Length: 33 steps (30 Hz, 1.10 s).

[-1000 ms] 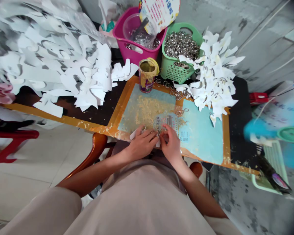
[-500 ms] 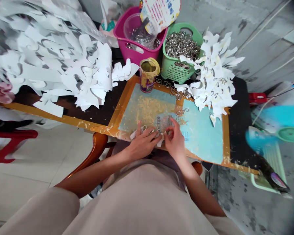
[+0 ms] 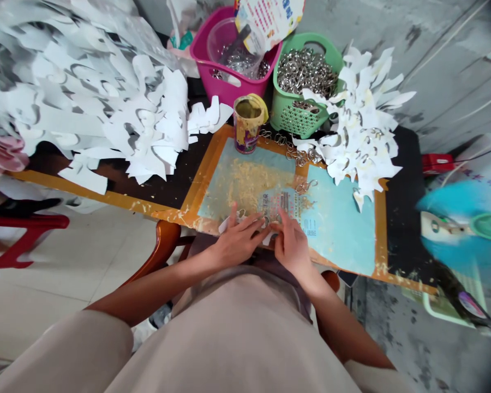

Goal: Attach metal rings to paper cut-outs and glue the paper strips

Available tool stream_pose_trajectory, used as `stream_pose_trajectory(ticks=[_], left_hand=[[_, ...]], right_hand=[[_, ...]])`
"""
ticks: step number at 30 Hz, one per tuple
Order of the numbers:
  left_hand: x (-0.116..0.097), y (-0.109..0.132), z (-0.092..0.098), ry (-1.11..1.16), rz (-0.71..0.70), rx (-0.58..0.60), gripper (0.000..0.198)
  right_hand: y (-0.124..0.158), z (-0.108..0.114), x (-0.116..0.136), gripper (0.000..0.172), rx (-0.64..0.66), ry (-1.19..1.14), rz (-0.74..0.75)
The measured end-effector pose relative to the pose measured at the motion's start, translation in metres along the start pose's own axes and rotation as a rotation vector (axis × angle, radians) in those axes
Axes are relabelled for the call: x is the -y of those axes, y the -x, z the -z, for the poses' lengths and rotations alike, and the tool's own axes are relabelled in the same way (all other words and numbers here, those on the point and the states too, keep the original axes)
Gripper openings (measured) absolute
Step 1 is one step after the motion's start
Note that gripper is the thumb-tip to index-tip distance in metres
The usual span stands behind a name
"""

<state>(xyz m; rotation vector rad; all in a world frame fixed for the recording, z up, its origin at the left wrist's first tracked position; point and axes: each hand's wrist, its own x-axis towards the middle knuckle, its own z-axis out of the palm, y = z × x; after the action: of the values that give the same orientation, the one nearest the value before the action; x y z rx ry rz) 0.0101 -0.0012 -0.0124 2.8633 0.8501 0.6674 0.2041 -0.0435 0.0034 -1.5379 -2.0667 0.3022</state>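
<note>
- Left hand (image 3: 237,241): open, fingers spread, resting on a white cut-paper piece (image 3: 229,224).
- Right hand (image 3: 292,246): fingers curled at a metal ring (image 3: 267,221); grip hidden, cannot tell.
- Beneath: printed leaflet (image 3: 276,203) on a crumb-strewn blue board (image 3: 339,229).
- Table (image 3: 403,180): green basket (image 3: 290,117) of rings (image 3: 306,71), pink basket (image 3: 225,87), printed can (image 3: 245,131), cut-paper heaps (image 3: 364,131).
</note>
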Motion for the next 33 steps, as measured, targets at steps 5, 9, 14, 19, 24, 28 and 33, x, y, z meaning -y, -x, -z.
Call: stream_pose_trajectory(ticks=[5, 9, 14, 19, 24, 28, 33], left_hand=[[0.006, 0.000, 0.005, 0.148, 0.087, 0.002, 0.031], [0.011, -0.011, 0.019, 0.174, 0.174, -0.057, 0.027], [0.015, -0.032, 0.024, 0.148, -0.002, 0.055, 0.018], [0.026, -0.034, 0.011, 0.192, -0.099, 0.056, 0.015], [0.036, -0.021, 0.004, 0.187, -0.136, 0.038, 0.021], [0.036, -0.018, 0.004, 0.172, -0.134, 0.072, 0.024], [0.032, -0.021, 0.006, 0.133, -0.104, 0.090, 0.022]], right_hand=[[-0.005, 0.006, 0.001, 0.085, 0.078, 0.240, 0.017], [-0.005, 0.003, 0.002, 0.087, 0.080, 0.253, 0.042], [0.000, 0.000, 0.000, 0.087, 0.062, 0.226, 0.092], [0.006, 0.000, -0.007, 0.083, 0.072, 0.196, 0.097], [0.007, 0.000, -0.010, 0.078, 0.076, 0.192, 0.083], [0.008, 0.002, -0.010, 0.077, 0.096, 0.198, 0.107], [0.001, 0.011, -0.020, 0.068, 0.117, 0.007, 0.026]])
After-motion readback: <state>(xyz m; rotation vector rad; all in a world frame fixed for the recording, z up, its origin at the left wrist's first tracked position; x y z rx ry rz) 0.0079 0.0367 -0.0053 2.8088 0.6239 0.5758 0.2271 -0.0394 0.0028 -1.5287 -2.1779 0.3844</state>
